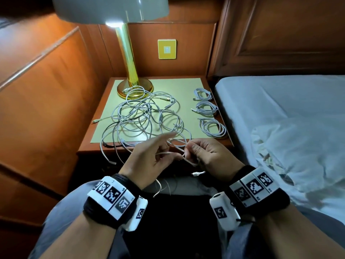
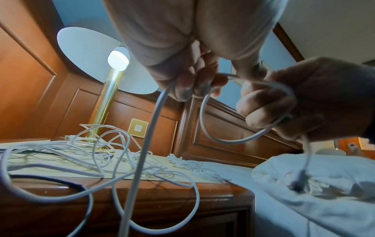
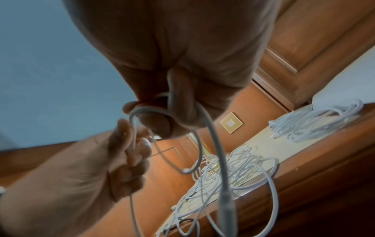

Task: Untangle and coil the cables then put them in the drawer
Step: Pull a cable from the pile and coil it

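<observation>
A tangle of white cables [image 1: 143, 116] sprawls over the nightstand's pale mat, with loops hanging off the front edge. Three coiled cables [image 1: 206, 108] lie in a row along the mat's right side. Both hands hover just in front of the nightstand. My left hand [image 1: 158, 153] curls its lower fingers round one white cable [image 2: 154, 115], its index finger stretched out. My right hand [image 1: 197, 152] pinches a small loop of the same cable [image 3: 150, 112]. A connector end [image 1: 197, 173] dangles below my right hand. The tangled cables [image 3: 227, 170] also show in the right wrist view.
A brass lamp [image 1: 128, 71] stands at the back left of the nightstand [image 1: 225, 141], its base touching the tangle. A bed with white sheets [image 1: 280, 109] lies right of it. Wood panelling runs along the left and back walls. The nightstand's wooden front [image 2: 182, 216] is seen below the top.
</observation>
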`<state>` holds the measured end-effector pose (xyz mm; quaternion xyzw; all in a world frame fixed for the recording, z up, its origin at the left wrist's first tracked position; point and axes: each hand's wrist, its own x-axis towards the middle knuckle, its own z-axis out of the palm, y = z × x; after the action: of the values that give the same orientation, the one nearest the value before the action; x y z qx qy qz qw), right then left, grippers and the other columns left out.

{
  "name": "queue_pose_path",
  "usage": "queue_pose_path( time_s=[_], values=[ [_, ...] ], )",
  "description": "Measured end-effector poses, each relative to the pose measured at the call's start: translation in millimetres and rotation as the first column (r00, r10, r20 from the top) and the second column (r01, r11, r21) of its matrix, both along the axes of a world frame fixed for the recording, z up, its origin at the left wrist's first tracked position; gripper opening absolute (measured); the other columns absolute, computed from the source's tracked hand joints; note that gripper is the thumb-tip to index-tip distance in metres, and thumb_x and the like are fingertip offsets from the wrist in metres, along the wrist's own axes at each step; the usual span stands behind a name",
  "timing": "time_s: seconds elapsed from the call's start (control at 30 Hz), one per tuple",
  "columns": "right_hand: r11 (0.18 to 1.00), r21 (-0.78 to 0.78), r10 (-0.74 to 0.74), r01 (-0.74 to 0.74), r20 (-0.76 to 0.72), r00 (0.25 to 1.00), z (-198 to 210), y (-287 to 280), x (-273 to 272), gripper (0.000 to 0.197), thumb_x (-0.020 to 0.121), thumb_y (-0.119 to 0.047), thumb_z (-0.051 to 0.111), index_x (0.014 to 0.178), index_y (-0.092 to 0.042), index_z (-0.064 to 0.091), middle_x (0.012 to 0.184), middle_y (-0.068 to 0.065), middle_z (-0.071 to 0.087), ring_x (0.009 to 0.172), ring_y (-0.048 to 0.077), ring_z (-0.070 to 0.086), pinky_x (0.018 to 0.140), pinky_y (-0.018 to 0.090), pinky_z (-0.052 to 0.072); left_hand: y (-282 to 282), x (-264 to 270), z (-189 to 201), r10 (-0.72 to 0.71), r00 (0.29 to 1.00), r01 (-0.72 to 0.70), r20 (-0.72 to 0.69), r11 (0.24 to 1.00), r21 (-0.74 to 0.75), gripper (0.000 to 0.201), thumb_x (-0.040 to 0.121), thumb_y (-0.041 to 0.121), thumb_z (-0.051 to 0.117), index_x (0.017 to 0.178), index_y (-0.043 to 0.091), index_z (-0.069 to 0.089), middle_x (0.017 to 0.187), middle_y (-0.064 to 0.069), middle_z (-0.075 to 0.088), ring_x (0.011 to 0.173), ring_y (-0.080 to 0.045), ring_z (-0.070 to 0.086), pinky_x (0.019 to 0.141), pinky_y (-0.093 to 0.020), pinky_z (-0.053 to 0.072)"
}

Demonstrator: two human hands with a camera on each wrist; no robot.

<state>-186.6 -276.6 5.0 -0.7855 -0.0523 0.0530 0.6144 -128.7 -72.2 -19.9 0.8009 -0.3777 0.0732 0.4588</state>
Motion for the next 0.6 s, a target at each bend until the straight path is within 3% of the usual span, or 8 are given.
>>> queue_pose_path(
  time_s=[0.07, 0.13, 0.17, 0.27, 0.37, 0.43, 0.53, 0.6],
  values=[
    [0.994, 0.109, 0.035, -0.029, -0.050, 0.998, 5.1, 1.4, -3.1, 0.034, 0.106, -0.017, 0.042, 0.080, -0.002, 0.058, 0.061, 0.012, 0.043, 0.045, 0.006, 0.040, 0.047, 0.015, 0.032, -0.5, 2.3, 0.0, -0.027, 0.999, 0.027, 0.042, 1.000, 0.010, 0.038, 0.091, 0.041, 0.064, 0.111, 0.009, 0.069, 0.086, 0.003, 0.065, 0.078, -0.015, 0.064, 0.070, -0.033, 0.053],
    [0.984, 0.179, 0.023, -0.008, -0.080, 0.997, 9.8, 3.0, -5.4, 0.034, 0.106, -0.014, 0.038, 0.084, 0.004, 0.056, 0.066, 0.019, 0.043, 0.040, 0.003, 0.041, 0.042, 0.011, 0.031, -4.2, 3.4, -0.3, -0.026, 0.997, 0.026, 0.079, 1.000, -0.002, 0.038, 0.094, 0.041, 0.062, 0.082, 0.005, 0.061, 0.073, 0.002, 0.055, 0.066, -0.011, 0.052, 0.061, -0.023, 0.044],
    [0.983, 0.183, -0.012, 0.028, -0.090, 0.996, 10.7, 3.0, -5.2, 0.035, 0.106, -0.016, 0.039, 0.084, 0.004, 0.057, 0.068, 0.021, 0.045, 0.037, 0.002, 0.042, 0.040, 0.010, 0.031, -5.6, 3.5, -0.4, -0.015, 0.996, 0.015, 0.093, 1.000, 0.003, 0.041, 0.096, 0.041, 0.059, 0.075, 0.005, 0.055, 0.068, 0.003, 0.048, 0.061, -0.011, 0.044, 0.057, -0.021, 0.037],
    [0.982, 0.115, -0.138, 0.148, -0.094, 0.986, 9.2, -1.8, -0.2, 0.034, 0.101, -0.028, 0.052, 0.079, -0.007, 0.066, 0.073, 0.021, 0.063, 0.040, 0.012, 0.046, 0.040, 0.020, 0.037, -5.6, 3.9, -1.4, 0.067, 0.998, -0.065, -0.019, 0.996, 0.058, 0.047, 0.101, 0.047, 0.050, 0.072, 0.011, 0.055, 0.060, 0.004, 0.044, 0.055, -0.012, 0.039, 0.053, -0.027, 0.035],
    [0.955, 0.203, -0.184, 0.217, -0.171, 0.968, 4.9, -9.1, 5.0, 0.031, 0.100, -0.022, 0.055, 0.076, -0.011, 0.071, 0.083, 0.016, 0.071, 0.071, 0.034, 0.060, 0.051, 0.031, 0.046, -2.8, 6.4, 0.8, 0.185, 0.956, -0.169, -0.228, 0.982, 0.089, 0.046, 0.098, 0.054, 0.042, 0.063, 0.026, 0.050, 0.054, 0.015, 0.048, 0.052, -0.006, 0.042, 0.055, -0.027, 0.033],
    [0.934, 0.277, -0.159, 0.223, -0.237, 0.958, 6.7, -10.9, 6.1, 0.033, 0.102, -0.013, 0.048, 0.079, -0.008, 0.071, 0.084, 0.016, 0.068, 0.087, 0.031, 0.064, 0.057, 0.032, 0.047, -0.5, 9.8, 0.6, 0.228, 0.931, -0.213, -0.286, 0.973, 0.085, 0.049, 0.098, 0.057, 0.042, 0.058, 0.030, 0.050, 0.052, 0.017, 0.048, 0.051, -0.004, 0.042, 0.057, -0.030, 0.034],
    [0.941, 0.268, -0.141, 0.205, -0.241, 0.960, 8.5, -11.1, 3.9, 0.027, 0.101, -0.013, 0.049, 0.086, -0.007, 0.070, 0.082, 0.011, 0.067, 0.085, 0.020, 0.066, 0.060, 0.033, 0.046, 2.6, 12.7, -3.4, 0.241, 0.917, -0.231, -0.318, 0.970, 0.068, 0.059, 0.096, 0.065, 0.040, 0.060, 0.019, 0.049, 0.053, 0.008, 0.048, 0.052, -0.011, 0.044, 0.059, -0.034, 0.037],
    [0.941, 0.244, -0.188, 0.235, -0.202, 0.961, 6.3, -11.1, 4.4, 0.023, 0.101, -0.013, 0.052, 0.087, -0.008, 0.069, 0.088, 0.013, 0.069, 0.088, 0.020, 0.066, 0.065, 0.034, 0.049, 1.7, 11.4, -4.2, 0.189, 0.892, -0.209, -0.411, 0.978, -0.003, 0.063, 0.092, 0.068, 0.041, 0.061, 0.013, 0.046, 0.053, -0.001, 0.047, 0.049, -0.016, 0.042, 0.054, -0.031, 0.037]
  ],
)
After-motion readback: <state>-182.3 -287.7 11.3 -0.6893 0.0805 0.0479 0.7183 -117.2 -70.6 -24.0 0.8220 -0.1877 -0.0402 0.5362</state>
